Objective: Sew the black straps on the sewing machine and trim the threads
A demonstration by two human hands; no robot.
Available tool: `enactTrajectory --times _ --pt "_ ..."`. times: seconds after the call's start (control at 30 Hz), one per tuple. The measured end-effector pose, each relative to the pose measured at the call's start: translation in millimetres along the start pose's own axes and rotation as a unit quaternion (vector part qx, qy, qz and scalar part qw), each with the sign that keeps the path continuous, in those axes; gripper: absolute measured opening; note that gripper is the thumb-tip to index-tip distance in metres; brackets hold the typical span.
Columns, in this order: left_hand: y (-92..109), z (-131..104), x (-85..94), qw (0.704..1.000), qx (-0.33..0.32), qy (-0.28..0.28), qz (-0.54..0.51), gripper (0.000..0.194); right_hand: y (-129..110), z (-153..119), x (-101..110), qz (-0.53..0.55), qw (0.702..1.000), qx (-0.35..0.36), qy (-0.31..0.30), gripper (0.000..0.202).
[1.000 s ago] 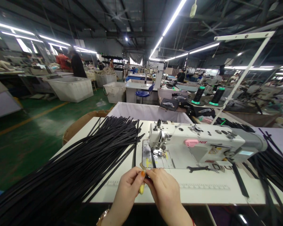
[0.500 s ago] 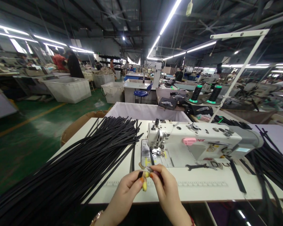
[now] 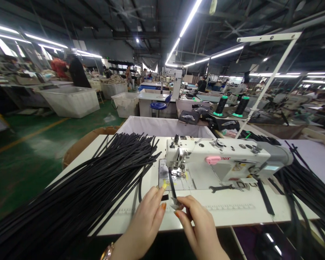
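On the white counter [image 3: 119,225], a narrow black strip [image 3: 172,186] points from the white sewing machine [image 3: 197,150] toward the nearer right hand [image 3: 199,222], pinching what looks like a small silvery blade [image 3: 175,206], while the left hand [image 3: 144,220] sits open beside a short black piece [image 3: 165,197].

The white table [image 3: 148,216] carried black strips [image 3: 97,180] at left, a sewing machine [image 3: 219,155] right of centre.

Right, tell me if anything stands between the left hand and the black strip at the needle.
A short black piece shows in the gap between the left hand and the black strip. The right hand holds a small metal tool by the strip's near end.
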State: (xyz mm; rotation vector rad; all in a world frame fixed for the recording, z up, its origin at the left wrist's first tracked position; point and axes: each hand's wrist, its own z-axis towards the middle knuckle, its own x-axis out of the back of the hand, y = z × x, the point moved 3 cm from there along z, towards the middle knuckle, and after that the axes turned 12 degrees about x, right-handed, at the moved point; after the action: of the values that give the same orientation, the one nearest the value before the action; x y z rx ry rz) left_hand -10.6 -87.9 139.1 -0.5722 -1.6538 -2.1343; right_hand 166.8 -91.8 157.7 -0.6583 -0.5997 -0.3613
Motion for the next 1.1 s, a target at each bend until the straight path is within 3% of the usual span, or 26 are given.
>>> enactTrajectory --times 0.23,0.47,0.83,1.1 --pt "7 2 -6.0 0.987 0.068 0.011 -0.145 0.019 -3 -4 -17 -0.048 0.999 0.011 0.007 0.021" --pt "3 -1 -14.6 0.961 0.155 -0.076 -0.218 0.034 -2 0 -19 -0.073 0.997 0.011 0.014 0.019" --pt "9 0 -16.2 0.936 0.161 -0.117 -0.289 0.033 -1 0 -20 -0.072 0.997 0.015 0.013 0.020" --pt "2 -1 -17.2 0.923 0.177 -0.117 -0.322 0.031 -4 4 -16 -0.098 0.994 0.048 0.027 0.018"
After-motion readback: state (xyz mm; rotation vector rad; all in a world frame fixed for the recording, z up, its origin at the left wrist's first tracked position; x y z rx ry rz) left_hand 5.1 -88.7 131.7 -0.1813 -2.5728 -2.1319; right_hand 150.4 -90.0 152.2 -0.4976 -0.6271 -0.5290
